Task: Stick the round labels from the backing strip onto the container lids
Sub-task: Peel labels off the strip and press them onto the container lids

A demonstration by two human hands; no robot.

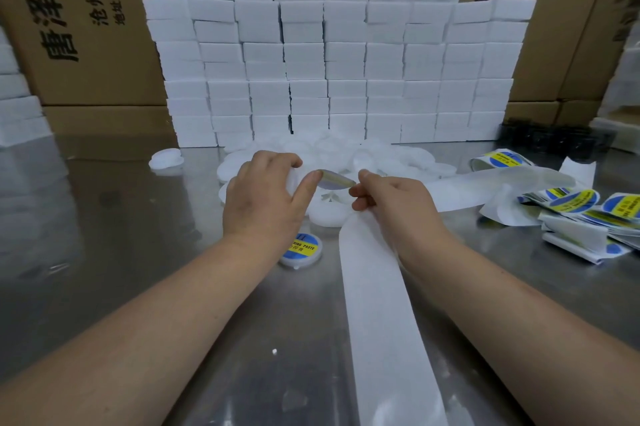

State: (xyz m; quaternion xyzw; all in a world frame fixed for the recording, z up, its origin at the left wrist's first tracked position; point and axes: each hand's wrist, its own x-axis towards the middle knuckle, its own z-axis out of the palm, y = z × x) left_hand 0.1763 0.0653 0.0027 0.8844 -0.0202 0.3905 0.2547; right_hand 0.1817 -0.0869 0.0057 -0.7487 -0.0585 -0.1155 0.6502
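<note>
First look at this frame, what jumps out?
A wall of stacked white blocks fills the back of the metal table. At centre, the left hand grips a white lid with its thumb on a round label, while the right hand pinches the backing strip running toward the camera.

Bare left hand (263, 198), bare right hand (401, 205), bare forearms (156, 314)

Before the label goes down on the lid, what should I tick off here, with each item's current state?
1. Left hand grips a lid: ok.
2. Right hand pinches the backing strip: ok.
3. Round label peeled up between the hands: ok.
4. Label centred over the lid: cannot tell.
5. Blank lids waiting in the pile behind: ok.
</note>
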